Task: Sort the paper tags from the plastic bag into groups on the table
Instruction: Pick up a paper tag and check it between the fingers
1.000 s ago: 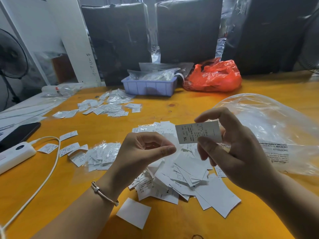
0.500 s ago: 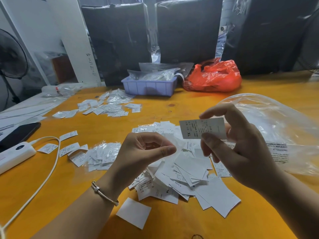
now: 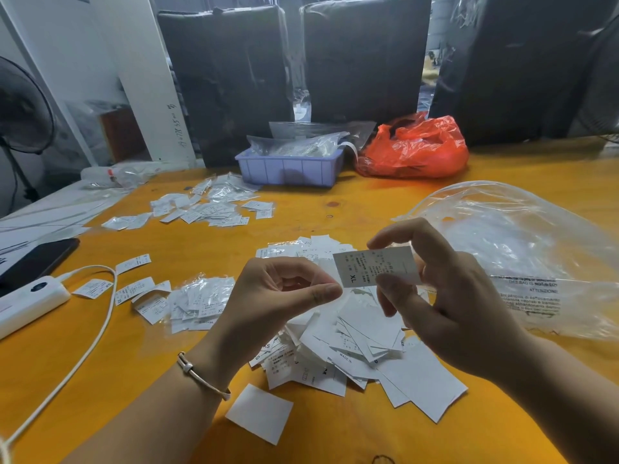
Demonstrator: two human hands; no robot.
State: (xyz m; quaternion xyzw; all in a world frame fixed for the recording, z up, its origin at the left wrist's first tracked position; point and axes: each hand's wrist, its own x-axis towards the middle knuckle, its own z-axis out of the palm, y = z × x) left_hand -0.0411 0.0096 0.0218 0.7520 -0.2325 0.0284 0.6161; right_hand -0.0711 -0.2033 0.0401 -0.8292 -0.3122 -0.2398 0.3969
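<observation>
My right hand (image 3: 449, 309) pinches a white paper tag (image 3: 371, 266) marked XL between thumb and index finger, above a loose pile of tags (image 3: 361, 336) in the middle of the orange table (image 3: 335, 212). My left hand (image 3: 268, 296) hovers just left of that tag with fingers loosely curled and nothing visible in it. A large clear plastic bag (image 3: 519, 249) lies to the right. Sorted groups sit to the left (image 3: 197, 299) and farther back (image 3: 207, 209). One blank tag (image 3: 259, 413) lies alone near my left wrist.
A blue tray (image 3: 288, 169) of clear bags and a red plastic bag (image 3: 415, 149) stand at the back. At the left edge lie a white power bank (image 3: 30, 299) with its cable (image 3: 100, 316), a dark phone (image 3: 37, 259) and a few single tags (image 3: 134, 262).
My right hand has brought the XL tag slightly down and left, closer to my left thumb, and tilted it. My left hand has stayed where it was.
</observation>
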